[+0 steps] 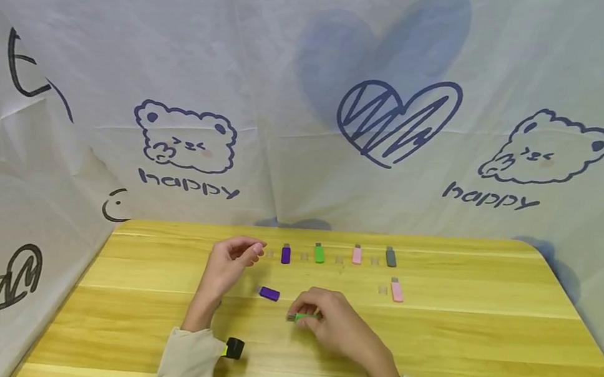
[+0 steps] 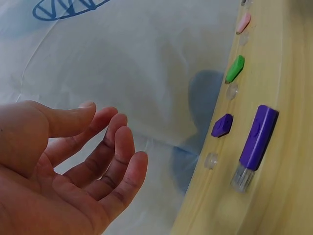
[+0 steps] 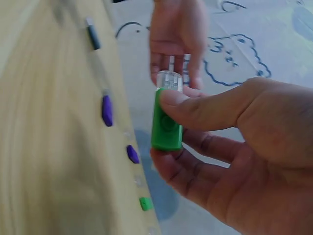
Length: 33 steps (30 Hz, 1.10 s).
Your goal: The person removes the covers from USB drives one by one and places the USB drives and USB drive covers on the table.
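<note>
A green USB flash drive [image 3: 167, 122] with a clear cap over its plug is pinched between the thumb and fingers of my right hand [image 1: 338, 328], above the table. My left hand [image 1: 230, 263] hovers to the left of the back row; its fingers are loosely bent, and the left wrist view shows nothing in them. Between the hands lies a purple USB flash drive [image 1: 269, 293], its clear-capped end pointing left. At the back stand out a purple drive [image 1: 286, 254], a green drive [image 1: 319, 253], a pink drive [image 1: 357, 254] and a grey drive [image 1: 391, 257], with their metal plugs bare.
Small clear caps [image 1: 304, 256] lie between the drives in the row. Another pink drive [image 1: 397, 290] rests in front of the grey one, beside a clear cap [image 1: 382, 290]. A dark drive [image 3: 93, 35] lies near my left forearm. Printed cloth [image 1: 292, 86] hangs behind the wooden table [image 1: 487, 337].
</note>
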Available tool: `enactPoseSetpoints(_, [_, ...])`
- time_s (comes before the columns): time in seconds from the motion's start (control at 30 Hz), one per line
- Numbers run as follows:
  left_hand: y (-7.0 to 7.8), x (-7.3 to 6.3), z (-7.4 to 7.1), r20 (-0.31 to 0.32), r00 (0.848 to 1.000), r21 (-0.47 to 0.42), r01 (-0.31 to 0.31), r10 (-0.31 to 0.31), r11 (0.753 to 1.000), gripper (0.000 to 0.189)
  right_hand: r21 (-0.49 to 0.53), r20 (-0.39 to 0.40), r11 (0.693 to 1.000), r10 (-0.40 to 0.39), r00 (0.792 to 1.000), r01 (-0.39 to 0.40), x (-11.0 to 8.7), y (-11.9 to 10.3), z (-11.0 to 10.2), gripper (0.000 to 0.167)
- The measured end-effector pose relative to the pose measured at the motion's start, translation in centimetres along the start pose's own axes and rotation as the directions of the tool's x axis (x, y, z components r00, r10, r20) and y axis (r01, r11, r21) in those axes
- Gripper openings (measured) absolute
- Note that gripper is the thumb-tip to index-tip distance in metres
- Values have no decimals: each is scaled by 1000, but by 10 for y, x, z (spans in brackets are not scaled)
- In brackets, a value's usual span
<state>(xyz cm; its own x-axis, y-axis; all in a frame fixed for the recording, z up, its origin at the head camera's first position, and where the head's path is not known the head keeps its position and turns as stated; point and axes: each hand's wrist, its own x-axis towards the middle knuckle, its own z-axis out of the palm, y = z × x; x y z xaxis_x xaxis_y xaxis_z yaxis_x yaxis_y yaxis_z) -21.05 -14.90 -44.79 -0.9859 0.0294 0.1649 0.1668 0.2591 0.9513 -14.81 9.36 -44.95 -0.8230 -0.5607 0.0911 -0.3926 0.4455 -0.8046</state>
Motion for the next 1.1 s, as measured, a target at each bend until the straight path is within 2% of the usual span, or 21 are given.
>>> enactPoseSetpoints(0.17, [3,0,9,56,998,-37,-20,22,999,18,49,-133,999,-2,991,9,-2,1,-13,20])
enactPoseSetpoints(0.33, [7,-2,19,131,990,-47,-36,42,998,19,124,-267,992,32,963,2,-4,5,-23,18])
enactPoseSetpoints(0.43, [9,-3,24,168,985,-56,-30,39,998,19,164,-317,986,66,946,-13,-5,7,-26,17])
enactPoseSetpoints(0.5, [11,-4,27,206,977,-74,-32,46,997,18,181,-339,983,81,937,-20,-5,7,-28,16])
enactPoseSetpoints(0.67, [15,-7,39,311,945,-138,-58,99,989,19,190,-383,982,90,919,-16,-4,6,-29,14])
enactPoseSetpoints(0.77, [17,-9,47,348,930,-162,-68,121,985,19,184,-399,983,84,913,-11,-3,6,-27,14])
enactPoseSetpoints(0.9, [18,-11,54,373,920,-170,-61,122,984,19,184,-408,983,86,909,-10,-2,6,-25,14])
enactPoseSetpoints(1.1, [18,-11,58,376,917,-191,-66,135,979,17,190,-427,981,108,898,-27,-1,7,-24,14])
